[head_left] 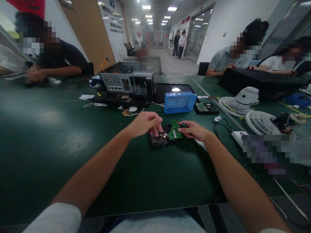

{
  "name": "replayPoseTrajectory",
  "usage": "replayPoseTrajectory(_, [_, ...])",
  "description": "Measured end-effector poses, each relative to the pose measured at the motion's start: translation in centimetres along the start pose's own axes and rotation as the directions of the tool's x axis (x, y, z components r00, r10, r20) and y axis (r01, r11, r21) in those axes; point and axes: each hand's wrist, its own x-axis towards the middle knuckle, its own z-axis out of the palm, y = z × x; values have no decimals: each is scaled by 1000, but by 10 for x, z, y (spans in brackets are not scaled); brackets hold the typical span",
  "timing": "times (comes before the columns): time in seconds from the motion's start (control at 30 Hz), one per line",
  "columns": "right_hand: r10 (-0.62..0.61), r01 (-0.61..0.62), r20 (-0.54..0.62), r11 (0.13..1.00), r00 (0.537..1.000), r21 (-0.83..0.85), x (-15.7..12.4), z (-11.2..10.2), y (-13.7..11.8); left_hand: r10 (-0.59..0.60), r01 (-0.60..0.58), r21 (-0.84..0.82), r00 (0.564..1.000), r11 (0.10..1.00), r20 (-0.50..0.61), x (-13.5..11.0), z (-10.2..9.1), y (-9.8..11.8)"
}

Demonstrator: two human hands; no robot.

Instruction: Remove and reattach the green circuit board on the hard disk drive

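My left hand (147, 123) hovers over the left part of an opened hard drive (159, 139), its fingers loosely bent and apart, with nothing visible between them. The drive lies on the green table, its dark underside up. In my right hand (191, 130), thumb and fingers grip the right edge of a green circuit board (174, 130), tilted above the drive's right side. Something dark green lies against the right fingers; its kind I cannot make out. Tiny light bits, possibly screws, are scattered on the table left of my left hand.
An open computer case (126, 82) stands beyond my hands, beside a blue plastic bin (180, 103). Another hard drive (207, 108) lies right of the bin. White fan parts (239, 105) and a power strip (239, 137) are at the right. Several people sit across the table.
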Motion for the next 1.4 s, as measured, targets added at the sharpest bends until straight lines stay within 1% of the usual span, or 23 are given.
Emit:
replayPoseTrajectory(0.17, [-14, 15, 20, 1000, 1000, -24, 1, 2, 1, 44, -42, 92, 999, 995, -24, 2, -2, -4])
replayPoseTrajectory(0.33, [-10, 13, 40, 997, 999, -75, 1, 2, 1, -46, 44, 160, 999, 986, 5, 0, 2, -2])
replayPoseTrajectory(0.43, [-13, 15, 23, 995, 1000, -100, 1, 2, 1, -43, 43, 194, 999, 980, -1, -1, 2, -2])
replayPoseTrajectory(0.6, [-4, 5, 4, 993, 1000, -122, 3, 1, 2, -82, 69, 250, 996, 966, 44, -2, 4, -1])
replayPoseTrajectory(0.73, [0, 0, 0, 989, 1000, -148, 5, -1, 4, -75, 42, 357, 994, 933, 78, -3, 7, 1])
replayPoseTrajectory(0.83, [-5, 6, 9, 984, 1000, -179, 5, 0, 4, -60, 21, 443, 995, 896, 74, -3, 7, 0])
replayPoseTrajectory(0.97, [-8, 7, -3, 978, 1000, -207, 5, 2, 4, 56, -84, 476, 996, 875, 71, -1, 5, -3])
replayPoseTrajectory(1.0, [-4, 3, -4, 978, 1000, -210, 5, 2, 3, 67, -94, 491, 995, 866, 72, -1, 4, -3])
replayPoseTrajectory(1.13, [2, -5, -15, 977, 1000, -214, 5, 4, 3, 27, -61, 576, 997, 815, 66, -2, 6, 0])
replayPoseTrajectory(1.23, [6, -8, -10, 974, 1000, -228, 6, 3, 3, 54, -90, 615, 996, 783, 76, -3, 6, 1])
replayPoseTrajectory(1.33, [9, -10, -8, 971, 1000, -240, 6, 2, 4, 87, -135, 618, 990, 775, 108, -2, 5, 0])
replayPoseTrajectory(1.4, [15, -17, -11, 970, 1000, -243, 7, 2, 4, 52, -108, 606, 993, 788, 109, -2, 4, -1])
